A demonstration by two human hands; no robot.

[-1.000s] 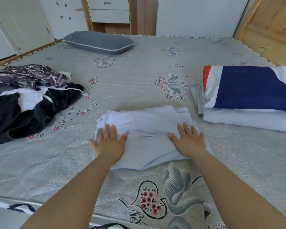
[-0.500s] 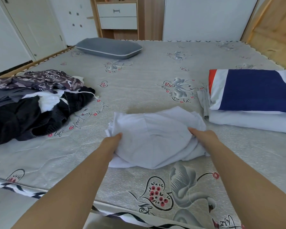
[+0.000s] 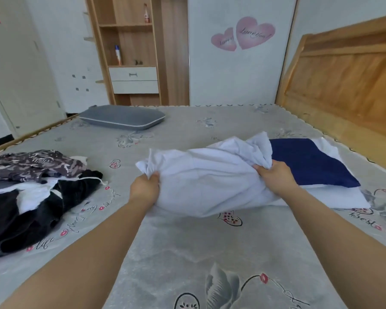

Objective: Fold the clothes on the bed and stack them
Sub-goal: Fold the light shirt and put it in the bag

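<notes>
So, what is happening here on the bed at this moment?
A person is folding laundry. Both hands grip a folded pale garment: the left hand holds its left edge, the right hand its right edge. It is lifted off the bed and sits in front of the folded stack with a navy piece on top, on the right. A pile of unfolded dark clothes waits on the left. A grey pillow lies at the far side.

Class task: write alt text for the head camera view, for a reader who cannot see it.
Two bare hands, left hand and right hand, grip a folded white garment above a patterned bed. A folded stack lies right, an unfolded clothes pile left.
</notes>
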